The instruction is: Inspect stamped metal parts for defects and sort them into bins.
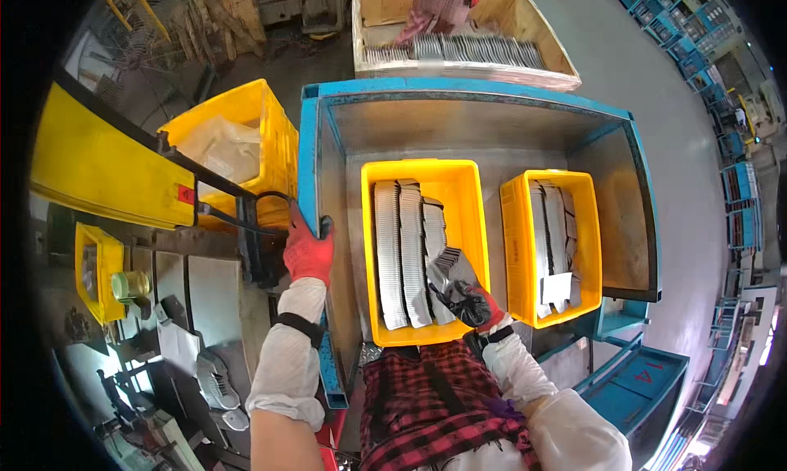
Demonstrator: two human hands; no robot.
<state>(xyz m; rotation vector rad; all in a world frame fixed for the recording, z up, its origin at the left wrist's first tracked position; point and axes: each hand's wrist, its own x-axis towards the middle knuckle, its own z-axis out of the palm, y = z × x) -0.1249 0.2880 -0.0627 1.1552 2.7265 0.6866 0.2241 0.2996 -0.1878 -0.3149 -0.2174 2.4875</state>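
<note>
My right hand (471,304), in a black and red glove, is closed on a short stack of thin grey metal pieces (452,269). It holds them over the lower right part of a yellow bin (484,266). Inside that bin, long rows of similar metal pieces (388,254) stand packed along the left side. Off to the left, my red-gloved left hand (310,251) grips the side edge of a blue metal cart (308,155), its thumb on the inner side. Part of its fingers is hidden.
Another yellow bin (594,250) with metal pieces and a white paper (557,288) stands to the right. A yellow machine arm (106,159) and a yellow crate (283,143) are at left. Beyond the cart, a person (438,8) stands by a wooden box (566,65) holding metal pieces.
</note>
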